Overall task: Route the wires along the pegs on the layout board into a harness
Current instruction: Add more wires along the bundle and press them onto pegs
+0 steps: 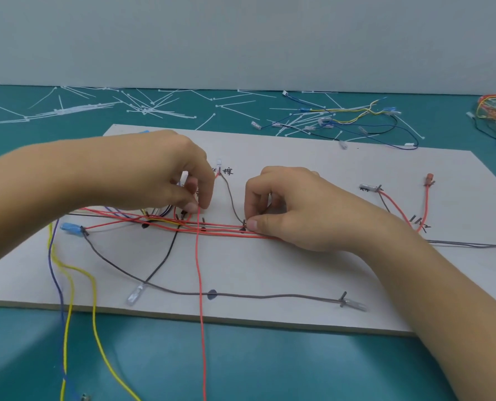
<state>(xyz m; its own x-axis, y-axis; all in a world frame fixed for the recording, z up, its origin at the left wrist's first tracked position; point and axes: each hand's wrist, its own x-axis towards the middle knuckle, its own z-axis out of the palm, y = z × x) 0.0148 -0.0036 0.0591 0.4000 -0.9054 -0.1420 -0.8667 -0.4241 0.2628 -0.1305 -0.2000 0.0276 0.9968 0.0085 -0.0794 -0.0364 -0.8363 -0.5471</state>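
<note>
A pale layout board (299, 270) lies flat. Red wires (226, 229) run bundled across its middle between short dark pegs (203, 220). A single red wire (200, 285) drops off the 6 o'clock edge. A grey wire (270, 296) curves along that side. Yellow wires (94, 302) and a blue wire (54, 273) trail off at 8 o'clock.
</note>
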